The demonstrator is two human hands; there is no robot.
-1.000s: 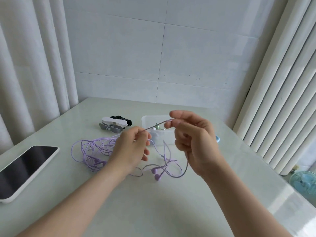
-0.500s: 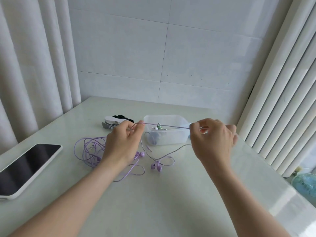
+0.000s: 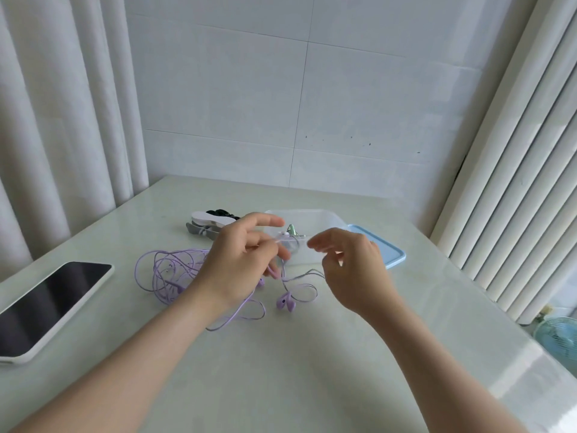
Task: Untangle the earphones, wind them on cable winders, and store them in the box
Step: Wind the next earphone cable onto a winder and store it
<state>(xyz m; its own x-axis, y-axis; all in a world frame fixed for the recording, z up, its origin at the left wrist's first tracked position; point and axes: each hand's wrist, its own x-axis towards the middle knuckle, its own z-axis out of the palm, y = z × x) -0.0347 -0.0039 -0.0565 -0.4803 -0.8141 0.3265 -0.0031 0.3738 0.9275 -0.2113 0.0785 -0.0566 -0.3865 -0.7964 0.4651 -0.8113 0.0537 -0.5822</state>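
Loosely heaped, earphones (image 3: 284,300) beside left grip (image 3: 242,260)

Over the desk (image 3: 312,370), a left hand (image 3: 243,264) and right hand (image 3: 349,267) pinch purple earphones (image 3: 168,270), their tangle lying mid-desk before a clear box (image 3: 312,213); a phone (image 3: 50,304) rests at the left edge.

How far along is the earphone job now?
Done: a small item already lies in the box. In hand: left hand pinches a strand of the purple earphones, running to the right hand. Left: most cable is still tangled; the cable winders lie untouched.
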